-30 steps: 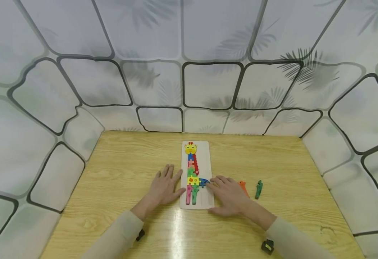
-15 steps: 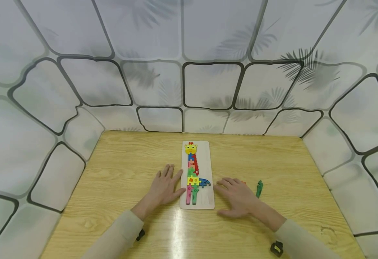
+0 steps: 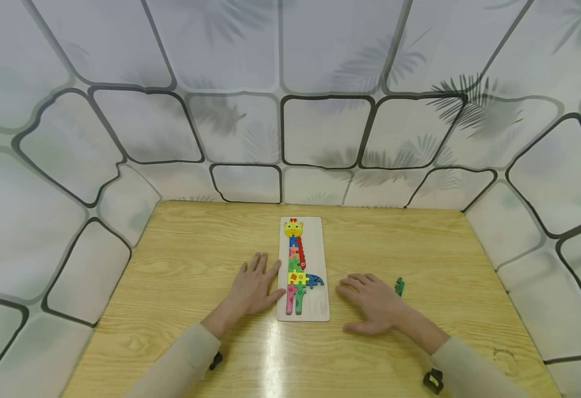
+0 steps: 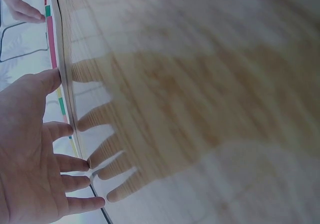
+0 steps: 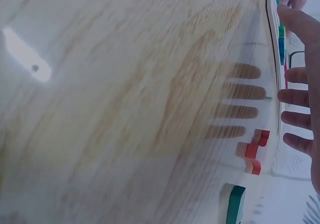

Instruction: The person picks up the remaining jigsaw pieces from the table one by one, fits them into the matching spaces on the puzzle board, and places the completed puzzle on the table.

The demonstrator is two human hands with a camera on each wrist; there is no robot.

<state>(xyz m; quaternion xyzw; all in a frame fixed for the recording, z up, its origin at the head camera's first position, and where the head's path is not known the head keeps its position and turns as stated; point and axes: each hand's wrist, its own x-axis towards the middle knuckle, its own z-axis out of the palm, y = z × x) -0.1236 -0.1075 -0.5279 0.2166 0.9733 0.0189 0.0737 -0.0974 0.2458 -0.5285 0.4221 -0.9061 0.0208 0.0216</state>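
A giraffe puzzle on a pale wooden board (image 3: 317,243) lies mid-table, with a yellow head, a jigsaw neck, a yellow body, a blue hindquarter piece (image 3: 314,281) and two legs, pink and green. My left hand (image 3: 254,288) rests beside the board's left edge, fingers spread, thumb and index fingertips right at the rim. To the right of the board, my right hand (image 3: 372,304) is held over the table with relaxed fingers and nothing in them. It hides an orange-red puzzle piece (image 5: 254,151) in the head view. A dark green puzzle piece (image 3: 399,286) shows just beyond that hand.
The board has a bare recess (image 3: 315,303) at its lower right. The wood-grain table (image 3: 210,232) is glossy and reflects light. Patterned walls (image 3: 327,132) close it in at the back and both sides.
My right hand has drawn back to the right, away from the blue piece and off the board, now covering the orange-red piece. The left hand has stayed still.
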